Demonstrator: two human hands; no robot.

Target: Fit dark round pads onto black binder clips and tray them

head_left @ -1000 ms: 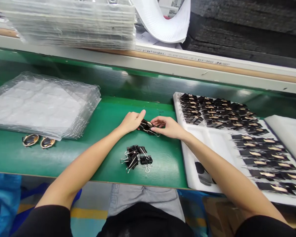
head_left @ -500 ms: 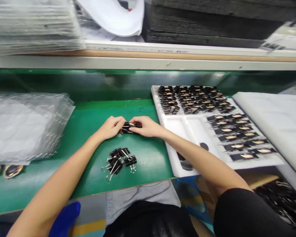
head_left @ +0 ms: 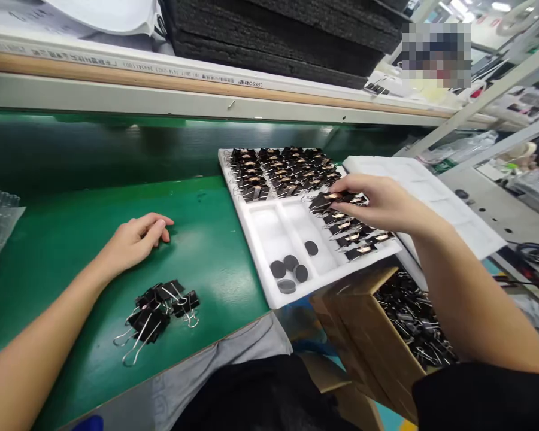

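Note:
My right hand (head_left: 377,200) is over the white foam tray (head_left: 263,257), thumb and fingers pinching a clipped piece (head_left: 320,202), a beige-edged part with black binder clips on it. It is at the back end of a row of similar clipped pieces (head_left: 353,238); my fingers hide part of it, and I cannot tell whether it touches the tray. My left hand (head_left: 135,242) rests on the green table (head_left: 215,251), holding nothing, its fingers loosely bent. In front of it lies a small pile of black binder clips (head_left: 155,311) with silver handles.
Dense rows of clipped pieces (head_left: 278,170) fill the tray's back part. Several dark discs (head_left: 290,263) lie in its front compartments. A cardboard box (head_left: 363,329) of binder clips (head_left: 413,317) stands below, right. Another white tray (head_left: 435,191) is beyond. A shelf edge (head_left: 161,90) runs overhead.
My right hand has gone from the table to the tray on the right, carrying the clipped piece. My left hand has let go of it and stayed over the table. The view has turned right.

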